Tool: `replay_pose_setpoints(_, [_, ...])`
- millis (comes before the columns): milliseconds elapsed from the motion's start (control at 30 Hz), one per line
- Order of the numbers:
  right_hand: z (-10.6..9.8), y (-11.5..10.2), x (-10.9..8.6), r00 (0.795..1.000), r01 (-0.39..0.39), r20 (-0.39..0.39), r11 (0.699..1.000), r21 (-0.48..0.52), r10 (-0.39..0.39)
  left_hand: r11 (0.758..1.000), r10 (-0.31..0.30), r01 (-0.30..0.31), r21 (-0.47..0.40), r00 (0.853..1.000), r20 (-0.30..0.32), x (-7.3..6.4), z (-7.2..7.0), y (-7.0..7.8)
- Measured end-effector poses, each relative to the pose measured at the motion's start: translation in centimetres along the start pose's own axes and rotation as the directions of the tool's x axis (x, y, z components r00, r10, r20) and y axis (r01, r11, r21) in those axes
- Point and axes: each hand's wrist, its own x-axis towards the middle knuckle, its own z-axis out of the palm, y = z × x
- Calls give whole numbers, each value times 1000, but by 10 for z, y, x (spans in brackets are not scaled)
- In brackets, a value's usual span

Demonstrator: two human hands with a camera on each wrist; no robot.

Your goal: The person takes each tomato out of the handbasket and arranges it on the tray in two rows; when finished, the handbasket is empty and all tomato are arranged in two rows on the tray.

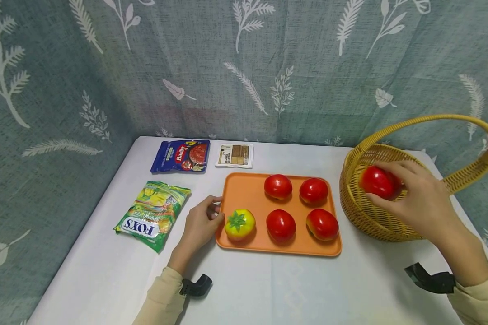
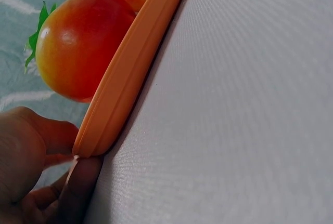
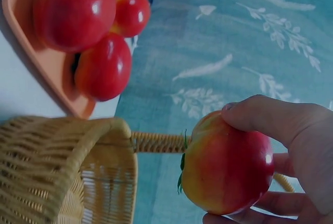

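Note:
Above the opening of a wicker basket (image 1: 351, 207), my right hand (image 1: 424, 201) holds a red tomato (image 1: 377, 181) between thumb and fingers. The right wrist view shows yellowish skin and green leaves on this tomato (image 3: 226, 167). My left hand (image 1: 201, 223) pinches the left rim of an orange tray (image 1: 244, 189), thumb on the near side of the edge in the left wrist view. On the tray, a yellow-green tomato (image 1: 240, 225) with a leafy top sits closest to that hand. Several red tomatoes (image 1: 281, 225) lie across the tray's middle and right side.
A green Fox's candy bag (image 1: 154, 212) lies left of the tray. Behind it are a blue Barilla pouch (image 1: 180, 155) and a small white-and-brown packet (image 1: 234, 155). The basket's tall handle (image 1: 427, 118) arches over its opening. Patterned cloth (image 1: 244, 90) hangs behind the white table.

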Motion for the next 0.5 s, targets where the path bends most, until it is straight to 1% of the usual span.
replay_pose_setpoints(267, [4, -13, 4, 999, 40, -23, 999, 28, -39, 1000, 8, -8, 4, 1000, -10, 0, 0, -1])
replay_pose_setpoints(500, [11, -25, 10, 996, 84, -13, 995, 61, -83, 1000, 15, -15, 5, 1000, -16, 0, 1, -2])
